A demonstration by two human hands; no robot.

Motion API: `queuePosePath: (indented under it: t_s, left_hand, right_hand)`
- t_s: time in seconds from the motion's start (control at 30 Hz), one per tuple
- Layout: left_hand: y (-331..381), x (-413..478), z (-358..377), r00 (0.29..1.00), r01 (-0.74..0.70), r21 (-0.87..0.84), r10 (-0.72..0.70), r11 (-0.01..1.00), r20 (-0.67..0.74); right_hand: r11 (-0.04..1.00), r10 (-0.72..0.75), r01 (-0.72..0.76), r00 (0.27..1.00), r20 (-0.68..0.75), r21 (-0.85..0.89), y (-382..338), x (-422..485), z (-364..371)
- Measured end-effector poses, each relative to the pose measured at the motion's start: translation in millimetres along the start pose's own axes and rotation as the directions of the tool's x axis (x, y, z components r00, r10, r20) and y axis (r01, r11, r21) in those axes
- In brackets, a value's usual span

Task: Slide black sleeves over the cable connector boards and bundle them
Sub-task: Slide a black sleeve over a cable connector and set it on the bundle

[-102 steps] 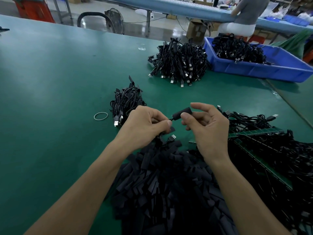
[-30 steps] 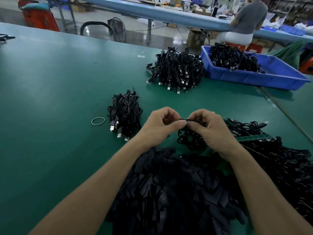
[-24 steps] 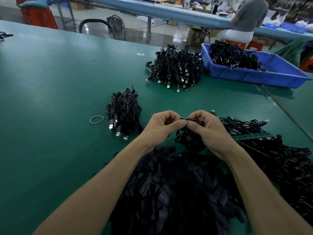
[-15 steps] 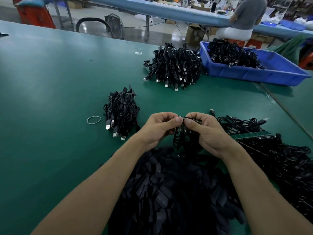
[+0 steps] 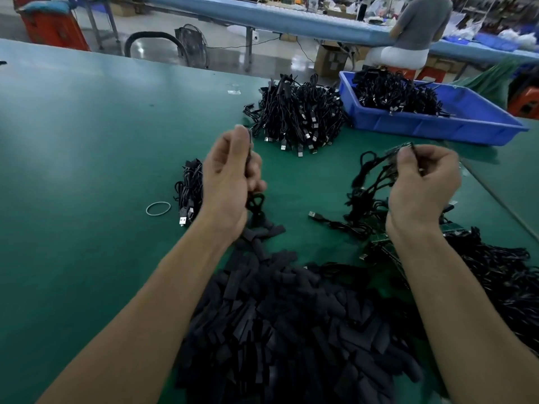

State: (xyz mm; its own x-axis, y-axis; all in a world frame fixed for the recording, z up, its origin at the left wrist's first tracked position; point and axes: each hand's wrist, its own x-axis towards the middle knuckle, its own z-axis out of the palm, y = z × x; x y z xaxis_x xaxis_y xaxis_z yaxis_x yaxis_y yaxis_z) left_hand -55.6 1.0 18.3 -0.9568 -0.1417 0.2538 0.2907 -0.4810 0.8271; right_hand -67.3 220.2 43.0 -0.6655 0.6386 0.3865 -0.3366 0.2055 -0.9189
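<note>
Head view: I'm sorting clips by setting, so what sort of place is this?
Most likely a factory cable-assembly floor: the green worktable carries a heap of black sleeves and a pile of USB cables, a blue bin holds more, and another person sits at a second bench behind.

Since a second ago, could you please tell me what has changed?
Pulling apart, the left hand went left holding a black cable, the right hand went right pinching a connector board. The rubber band, cable bundles and sleeve pile stayed put.

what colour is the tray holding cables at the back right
Blue. The tray shows clearly in the head view.
</note>
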Motion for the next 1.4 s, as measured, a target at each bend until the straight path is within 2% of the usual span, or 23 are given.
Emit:
queuePosePath:
  t_s: [0.07, 0.13, 0.2, 0.27, 0.3, 0.37, 0.43, 0.53, 0.57, 0.63, 0.7, 0.8, 0.87, 0.97, 1.03, 1.1, 1.2, 1.3, 1.4]
  left_hand:
    - [13.1, -2.7, -7.1, 0.993, -0.116, 0.167, 0.119, 0.979, -0.006]
    - [22.0, -8.0, -14.2, 0.98, -0.192, 0.358, 0.199, 0.914, 0.016]
    - [25.2, -13.0, -21.5, 0.974, -0.209, 0.539, 0.225, 0.816, 0.036]
    - [28.1, -14.8, -29.4, 0.978, -0.175, 0.712, 0.203, 0.68, 0.046]
    - [30.0, -15.0, -33.7, 0.985, -0.141, 0.774, 0.166, 0.617, 0.047]
    - [33.8, -15.5, -41.4, 0.997, -0.075, 0.823, 0.069, 0.563, 0.044]
    - [35.4, -16.1, -46.8, 0.998, -0.046, 0.829, -0.013, 0.557, 0.063]
    - [33.4, -16.1, -52.9, 0.992, -0.079, 0.828, -0.037, 0.555, 0.12]
    - [33.4, -16.9, -53.4, 0.99, -0.096, 0.826, -0.032, 0.555, 0.136]
    - [34.7, -18.8, -51.6, 0.986, -0.114, 0.82, -0.035, 0.561, 0.161]
    - [34.6, -21.4, -48.7, 0.982, -0.118, 0.82, -0.057, 0.559, 0.18]
    - [32.7, -24.6, -45.7, 0.977, -0.098, 0.826, -0.103, 0.555, 0.185]
    - [29.0, -26.1, -46.2, 0.977, -0.086, 0.827, -0.114, 0.555, 0.179]
    - [22.5, -27.1, -47.5, 0.979, -0.07, 0.84, -0.123, 0.538, 0.161]
    - [19.1, -27.3, -48.0, 0.978, -0.074, 0.84, -0.124, 0.538, 0.166]
    - [16.9, -27.4, -47.7, 0.975, -0.074, 0.845, -0.14, 0.53, 0.173]
    - [15.4, -28.1, -46.1, 0.969, -0.094, 0.872, -0.158, 0.48, 0.192]
    - [15.1, -29.5, -44.5, 0.967, -0.091, 0.869, -0.164, 0.486, 0.193]
    - [13.4, -29.9, -43.5, 0.963, -0.075, 0.858, -0.187, 0.508, 0.195]
  right_hand:
    - [0.978, -0.174, 0.18, 0.983, 0.061, -0.11, -0.4, -4.0, -2.7]
    - [0.918, -0.275, 0.333, 0.925, 0.261, -0.213, 2.2, -13.1, -5.0]
    - [0.835, -0.258, 0.461, 0.81, 0.526, -0.3, 5.3, -23.9, -5.1]
    - [0.722, -0.059, 0.561, 0.633, 0.772, -0.405, 6.6, -35.4, -3.3]
    - [0.64, 0.079, 0.618, 0.537, 0.84, -0.456, 7.5, -41.3, -2.4]
    - [0.459, 0.335, 0.721, 0.401, 0.853, -0.519, 7.3, -52.7, -1.4]
    - [0.374, 0.494, 0.745, 0.345, 0.798, -0.553, 1.8, -60.7, -0.8]
    - [0.42, 0.599, 0.683, 0.285, 0.748, -0.597, -9.3, -68.3, 6.8]
    - [0.438, 0.578, 0.678, 0.29, 0.763, -0.59, -11.0, -71.0, 10.7]
    - [0.405, 0.432, 0.751, 0.346, 0.833, -0.522, -11.5, -76.7, 18.1]
    - [0.367, 0.336, 0.81, 0.343, 0.877, -0.457, -6.5, -81.3, 22.4]
    - [0.326, 0.404, 0.837, 0.298, 0.865, -0.44, 6.0, -85.7, 22.5]
    - [0.341, 0.399, 0.832, 0.293, 0.869, -0.438, 13.0, -86.7, 21.3]
    - [0.398, 0.351, 0.804, 0.311, 0.883, -0.442, 15.5, -86.8, 19.8]
    - [0.43, 0.329, 0.771, 0.35, 0.877, -0.47, 15.7, -85.0, 17.5]
    - [0.489, 0.307, 0.726, 0.376, 0.874, -0.484, 17.5, -82.4, 14.1]
    - [0.687, 0.239, 0.571, 0.406, 0.882, -0.449, 19.9, -77.8, 8.8]
    - [0.855, 0.118, 0.383, 0.516, 0.849, -0.351, 18.0, -77.6, 2.5]
    - [0.93, 0.077, 0.242, 0.605, 0.792, -0.275, 16.5, -81.7, -3.1]
